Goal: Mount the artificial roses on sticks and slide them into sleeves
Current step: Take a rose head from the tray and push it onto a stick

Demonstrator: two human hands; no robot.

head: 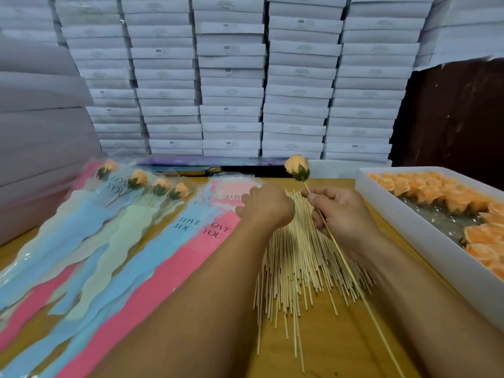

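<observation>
Orange artificial rose (pixel 296 167) with a green calyx, mounted on the upper tip of a thin pale stick (pixel 338 252). The right hand (pixel 341 214) pinches the stick just below the bloom, fingers curled round it, so that the rose stands raised above the far edge of the table while the stick's lower end runs down and to the right past the forearm. The left hand (pixel 263 204) reaches to the top of a pile of empty sleeves (pixel 191 241), fingers curled at the upper edge of a pink one; whether it actually grips the film cannot be told.

The sleeves are long, wavy-edged films in pink, blue and pale green, printed "LOVE YOU". 4 finished sleeved roses (pixel 141 184) lie at the far left, blooms pointing away from the viewer.

The work surface is a yellow wooden table (pixel 338 347). Behind it rises a wall of stacked flat white boxes (pixel 231 77), with a dark brown panel (pixel 450 115) at right.

A loose heap of bare sticks (pixel 297 268) lies fanned between the 2 forearms, directly under the held stick. At right, touching the table edge, a white tray (pixel 414 230) holds rows of loose orange roses (pixel 436 192) on clear film.
</observation>
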